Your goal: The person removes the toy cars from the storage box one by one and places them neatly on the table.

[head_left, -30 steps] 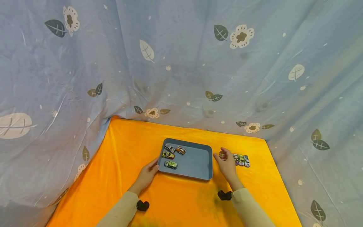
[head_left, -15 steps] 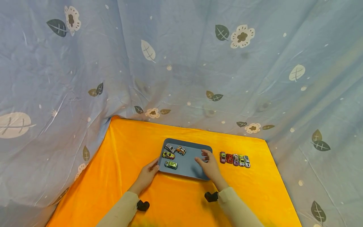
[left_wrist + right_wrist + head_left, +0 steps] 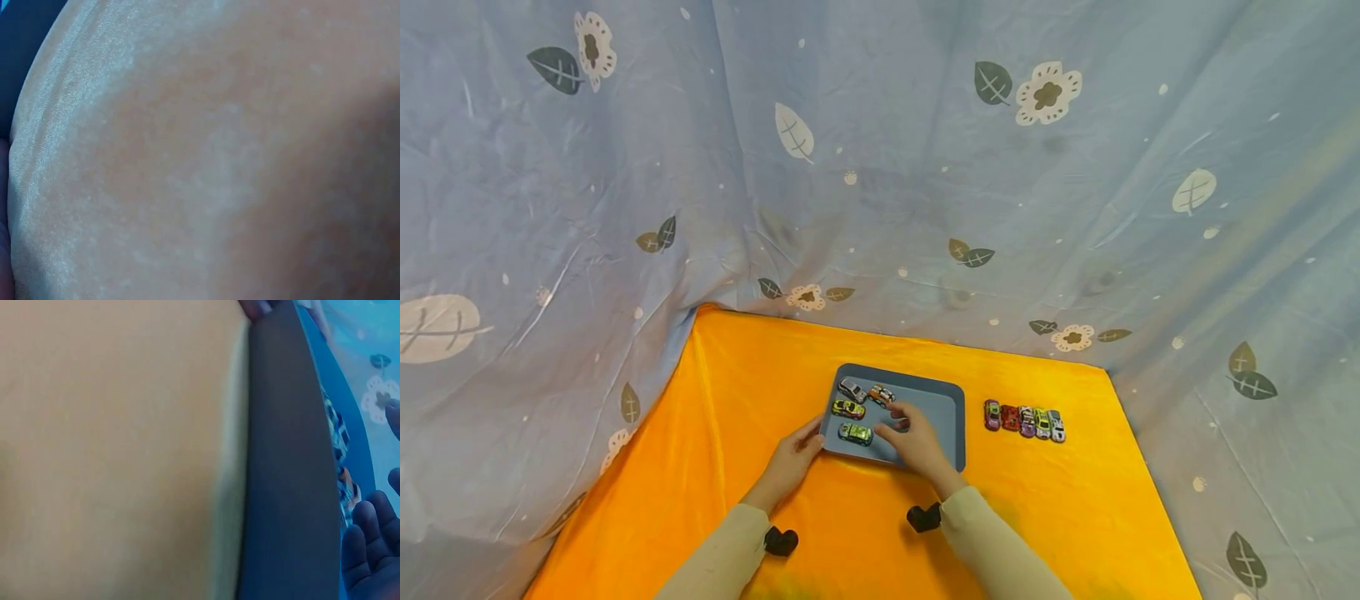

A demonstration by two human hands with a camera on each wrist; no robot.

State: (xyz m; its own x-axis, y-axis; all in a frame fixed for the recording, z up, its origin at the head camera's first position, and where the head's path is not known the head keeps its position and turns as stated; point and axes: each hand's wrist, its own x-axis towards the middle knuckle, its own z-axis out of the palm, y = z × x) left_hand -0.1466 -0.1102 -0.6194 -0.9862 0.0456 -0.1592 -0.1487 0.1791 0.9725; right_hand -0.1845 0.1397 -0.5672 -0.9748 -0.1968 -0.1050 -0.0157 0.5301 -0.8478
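Note:
In the head view a grey-blue tray [image 3: 936,417] lies on the orange cloth. My left hand [image 3: 790,462] holds its left rim near the front corner. Inside, on the left, are a green toy car [image 3: 856,433], a yellow and red toy car [image 3: 848,408], a silver toy car [image 3: 852,389] and an orange and white toy car [image 3: 881,395]. My right hand [image 3: 917,442] reaches over the tray's front side, fingertips just right of the green car. Its fingers are loosely bent and apart, with nothing between them, as the right wrist view also shows.
Right of the tray, several toy cars [image 3: 1026,421] stand side by side in a row on the orange cloth [image 3: 760,358]. A pale blue curtain [image 3: 880,200] with leaf and flower prints rises behind and at both sides. The left wrist view is mostly blurred cloth [image 3: 187,156].
My right hand has moved left from the row of toy cars, across the tray to beside the green car. The left hand has stayed on the tray's rim.

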